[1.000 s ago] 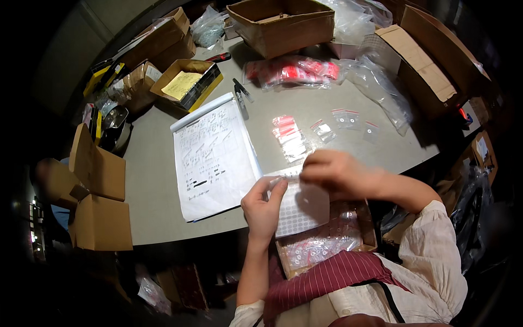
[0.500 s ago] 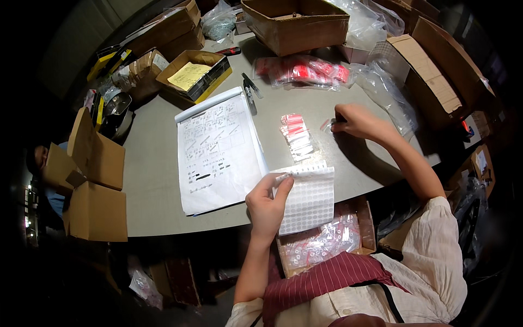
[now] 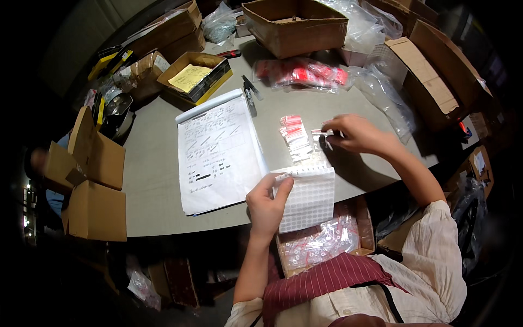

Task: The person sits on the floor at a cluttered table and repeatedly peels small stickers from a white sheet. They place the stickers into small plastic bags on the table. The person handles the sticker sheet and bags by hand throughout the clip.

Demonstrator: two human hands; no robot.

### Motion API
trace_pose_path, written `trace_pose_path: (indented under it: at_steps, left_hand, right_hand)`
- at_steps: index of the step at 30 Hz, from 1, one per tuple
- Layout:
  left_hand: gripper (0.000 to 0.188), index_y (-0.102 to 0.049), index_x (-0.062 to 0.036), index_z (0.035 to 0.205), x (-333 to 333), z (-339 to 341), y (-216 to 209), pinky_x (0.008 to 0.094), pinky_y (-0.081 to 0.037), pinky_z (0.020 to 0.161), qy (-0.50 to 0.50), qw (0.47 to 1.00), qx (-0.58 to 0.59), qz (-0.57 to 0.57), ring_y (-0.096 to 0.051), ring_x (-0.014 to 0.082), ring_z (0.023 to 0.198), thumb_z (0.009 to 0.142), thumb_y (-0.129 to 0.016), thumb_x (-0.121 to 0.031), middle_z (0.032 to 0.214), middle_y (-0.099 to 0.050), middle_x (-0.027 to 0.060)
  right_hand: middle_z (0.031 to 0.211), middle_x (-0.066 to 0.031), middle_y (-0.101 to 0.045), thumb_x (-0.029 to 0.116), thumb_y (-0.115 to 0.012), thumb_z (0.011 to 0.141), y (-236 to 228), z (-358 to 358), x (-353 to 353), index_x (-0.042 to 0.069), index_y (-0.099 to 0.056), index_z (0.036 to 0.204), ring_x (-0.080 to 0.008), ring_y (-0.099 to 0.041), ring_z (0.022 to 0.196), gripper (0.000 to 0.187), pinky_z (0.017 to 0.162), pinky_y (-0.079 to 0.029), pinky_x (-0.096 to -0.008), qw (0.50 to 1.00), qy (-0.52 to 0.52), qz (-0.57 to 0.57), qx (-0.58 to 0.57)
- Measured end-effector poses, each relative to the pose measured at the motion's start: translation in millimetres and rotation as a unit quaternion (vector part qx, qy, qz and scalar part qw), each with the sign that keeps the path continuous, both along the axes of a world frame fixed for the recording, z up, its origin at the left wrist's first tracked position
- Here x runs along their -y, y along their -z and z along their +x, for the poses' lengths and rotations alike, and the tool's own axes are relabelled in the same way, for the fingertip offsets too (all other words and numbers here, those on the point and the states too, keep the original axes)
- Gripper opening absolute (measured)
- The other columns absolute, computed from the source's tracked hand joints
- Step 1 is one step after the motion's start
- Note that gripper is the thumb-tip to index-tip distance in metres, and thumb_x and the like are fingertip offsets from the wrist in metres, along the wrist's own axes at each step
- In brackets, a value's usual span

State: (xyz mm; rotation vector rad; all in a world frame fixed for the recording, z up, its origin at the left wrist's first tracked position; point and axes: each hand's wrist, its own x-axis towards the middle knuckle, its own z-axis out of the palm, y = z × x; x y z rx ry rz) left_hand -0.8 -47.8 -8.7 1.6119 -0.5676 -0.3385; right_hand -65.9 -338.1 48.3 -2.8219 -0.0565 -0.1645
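Observation:
My left hand (image 3: 267, 203) pinches the top edge of a white sheet of small round stickers (image 3: 308, 201), which hangs over the table's near edge. My right hand (image 3: 357, 134) is to the right, thumb and fingers closed on a small clear zip bag (image 3: 318, 138) just above or on the tabletop. What the bag contains is too small to make out. Between the hands and a little farther off lies an overlapping row of small zip bags with red strips (image 3: 296, 133). Below the sheet, a cardboard box of small filled bags (image 3: 327, 242) sits at my lap.
A clipped stack of handwritten papers (image 3: 218, 158) lies left of the sheet, with black markers (image 3: 249, 98) beyond it. Red-striped bag packs (image 3: 305, 75) and a large carton (image 3: 297, 32) stand farther back. Open cartons flank the table (image 3: 147, 201); a yellow-black box (image 3: 195, 82) holds a note.
My right hand has moved slightly down and toward the row of bags, and more of the small clear bag shows. My left hand and the sticker sheet have barely moved.

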Motion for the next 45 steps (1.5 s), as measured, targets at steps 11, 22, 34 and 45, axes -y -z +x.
trace_pose_path:
  at_steps: [11, 22, 34, 45]
  left_hand:
    - [0.023, -0.074, 0.0019, 0.107, 1.1, 3.6, 14.1, 0.0239, -0.031, 0.052, 0.008, 0.999, 0.005, -0.048, -0.041, 0.0022, 0.060, 0.095, -0.075, -0.018, 0.071, -0.062, -0.0039]
    - [0.023, -0.074, 0.0013, 0.109, -1.5, 2.5, 12.8, 0.0241, -0.040, 0.057, 0.022, 0.999, -0.011, -0.033, -0.051, 0.0046, 0.063, 0.095, -0.074, -0.018, 0.079, -0.072, 0.0020]
    - [0.023, -0.073, 0.0029, 0.111, -4.7, 5.7, 4.5, 0.0260, -0.050, 0.068, 0.089, 0.996, -0.003, -0.028, -0.060, 0.0074, 0.074, 0.101, -0.068, -0.017, 0.084, -0.073, 0.0039]
    - [0.026, -0.072, 0.0030, 0.117, -10.4, 8.1, 5.7, 0.0249, -0.049, 0.074, 0.122, 0.987, -0.083, -0.056, -0.060, 0.0078, 0.081, 0.105, -0.059, -0.017, 0.087, -0.071, 0.0031]
  right_hand:
    - [0.089, -0.0218, -0.068, 0.008, -0.069, 0.085, 31.0, 20.2, -17.6, 0.000, -0.058, 0.100, -0.0428, -0.066, 0.087, 0.020, 0.077, -0.053, -0.0496, 0.997, -0.022, -0.006, 0.073]
    - [0.079, -0.0154, -0.071, 0.028, -0.062, 0.097, 3.4, 8.1, -46.3, 0.016, -0.064, 0.138, -0.0362, -0.071, 0.075, 0.043, 0.069, -0.055, -0.0494, 0.977, 0.020, -0.158, -0.139]
    - [0.099, -0.0167, -0.069, 0.011, -0.074, 0.083, -20.1, 10.0, 1.3, 0.002, -0.069, 0.115, -0.0325, -0.067, 0.090, 0.033, 0.078, -0.053, -0.0430, 0.990, -0.012, 0.128, -0.057]
    - [0.108, -0.0188, -0.059, 0.000, -0.061, 0.086, 24.8, 17.4, -34.9, 0.000, -0.052, 0.116, -0.0377, -0.064, 0.100, 0.031, 0.087, -0.053, -0.0456, 0.989, -0.097, -0.087, 0.069]
